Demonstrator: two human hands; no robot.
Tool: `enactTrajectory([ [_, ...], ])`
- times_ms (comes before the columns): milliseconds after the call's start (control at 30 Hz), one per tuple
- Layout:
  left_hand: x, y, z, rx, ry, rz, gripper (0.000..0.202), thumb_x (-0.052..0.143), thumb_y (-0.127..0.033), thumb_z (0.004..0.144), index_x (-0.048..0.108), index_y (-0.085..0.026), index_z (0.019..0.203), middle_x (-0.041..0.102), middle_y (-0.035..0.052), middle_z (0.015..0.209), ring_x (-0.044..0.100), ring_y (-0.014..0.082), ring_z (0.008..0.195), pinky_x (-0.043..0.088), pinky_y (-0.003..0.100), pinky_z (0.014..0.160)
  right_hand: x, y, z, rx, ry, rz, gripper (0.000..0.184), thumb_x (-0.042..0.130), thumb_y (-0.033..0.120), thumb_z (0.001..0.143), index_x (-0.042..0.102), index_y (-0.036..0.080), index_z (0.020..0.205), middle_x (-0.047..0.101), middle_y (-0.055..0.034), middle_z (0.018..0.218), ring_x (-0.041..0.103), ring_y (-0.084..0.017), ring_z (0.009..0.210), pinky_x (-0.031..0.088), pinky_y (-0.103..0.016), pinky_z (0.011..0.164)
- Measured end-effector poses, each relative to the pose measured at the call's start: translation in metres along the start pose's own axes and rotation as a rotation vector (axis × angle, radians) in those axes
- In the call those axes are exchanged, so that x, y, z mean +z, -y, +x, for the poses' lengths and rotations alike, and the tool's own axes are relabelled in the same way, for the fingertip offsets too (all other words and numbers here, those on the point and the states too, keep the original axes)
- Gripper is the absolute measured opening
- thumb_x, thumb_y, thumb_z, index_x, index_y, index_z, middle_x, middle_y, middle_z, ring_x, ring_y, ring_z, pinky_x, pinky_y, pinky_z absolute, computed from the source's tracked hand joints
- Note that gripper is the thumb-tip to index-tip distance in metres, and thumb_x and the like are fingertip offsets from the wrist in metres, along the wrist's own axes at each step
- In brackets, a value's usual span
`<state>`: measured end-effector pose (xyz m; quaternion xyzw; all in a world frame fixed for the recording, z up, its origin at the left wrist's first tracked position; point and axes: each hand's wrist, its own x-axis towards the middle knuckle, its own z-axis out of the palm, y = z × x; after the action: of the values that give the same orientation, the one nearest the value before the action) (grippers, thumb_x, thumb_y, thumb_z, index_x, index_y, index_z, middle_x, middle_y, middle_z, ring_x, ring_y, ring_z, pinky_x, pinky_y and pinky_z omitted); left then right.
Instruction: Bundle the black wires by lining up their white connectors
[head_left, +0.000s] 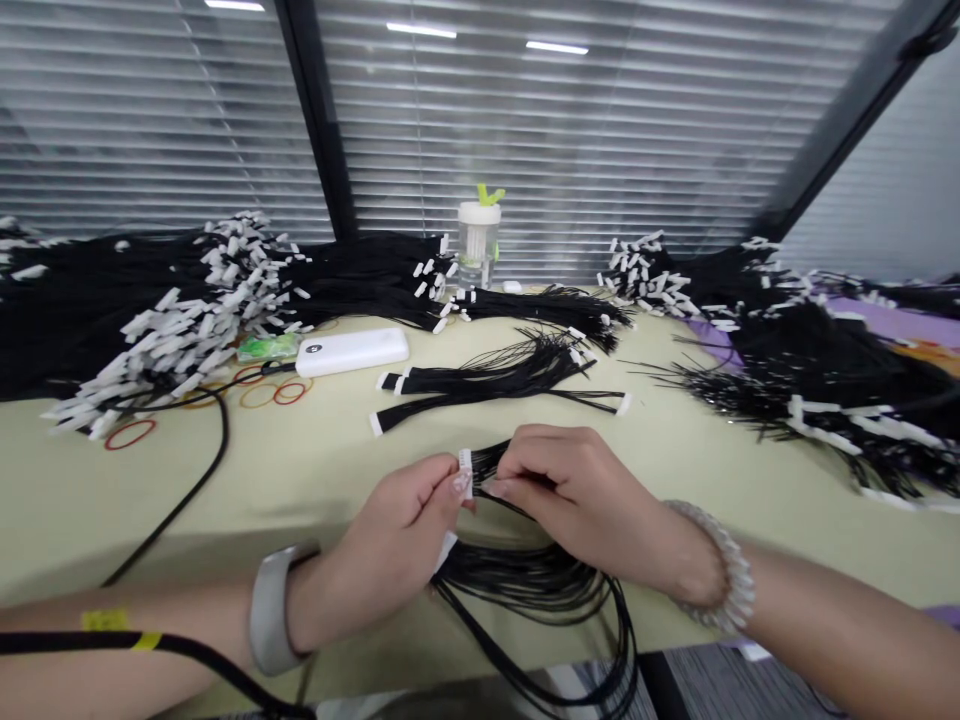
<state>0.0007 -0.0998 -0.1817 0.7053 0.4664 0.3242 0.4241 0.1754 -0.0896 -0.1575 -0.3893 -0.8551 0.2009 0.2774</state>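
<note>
Near the table's front, my left hand (409, 525) grips a white wire connector (466, 472) between thumb and fingers. My right hand (577, 490) is just to its right, closed in a pinch on the black wires (489, 460) where they meet the connector. Which wire the fingertips hold is too small to tell. Below both hands, the looped black wire bundle (540, 590) hangs over the table's front edge, with a second white end partly hidden under my left hand. Farther back lie separate black wire harnesses (495, 372) with white connectors.
Large heaps of black cables with white connectors (225, 270) lie at the left, and more cables (825, 370) at the right. A white power bank (352, 351) sits among rubber bands (289, 393). A clear bottle (478, 245) stands by the blinds. A black cord (180, 510) crosses the left side.
</note>
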Motion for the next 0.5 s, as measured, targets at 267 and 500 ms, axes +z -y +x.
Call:
enactTrajectory([
  [267, 0.000, -0.001, -0.002, 0.001, 0.048, 0.062, 0.027, 0.033, -0.030, 0.085, 0.036, -0.018, 0.061, 0.036, -0.0040, 0.059, 0.032, 0.0104, 0.056, 0.028, 0.023, 0.053, 0.006, 0.001, 0.001, -0.007, 0.011, -0.043, 0.016, 0.048, 0.021, 0.080, 0.054, 0.014, 0.067, 0.050, 0.0026, 0.063, 0.043, -0.003, 0.059, 0.032, -0.016, 0.057],
  [500, 0.001, -0.002, -0.004, -0.032, 0.032, -0.060, 0.027, 0.031, -0.033, 0.085, 0.040, -0.018, 0.065, 0.036, -0.0037, 0.061, 0.032, 0.0107, 0.058, 0.030, 0.023, 0.054, -0.004, 0.002, -0.006, -0.267, -0.179, -0.279, 0.032, 0.055, 0.032, 0.073, 0.054, 0.016, 0.101, 0.051, -0.0084, 0.106, 0.045, -0.017, 0.098, 0.037, -0.032, 0.085],
])
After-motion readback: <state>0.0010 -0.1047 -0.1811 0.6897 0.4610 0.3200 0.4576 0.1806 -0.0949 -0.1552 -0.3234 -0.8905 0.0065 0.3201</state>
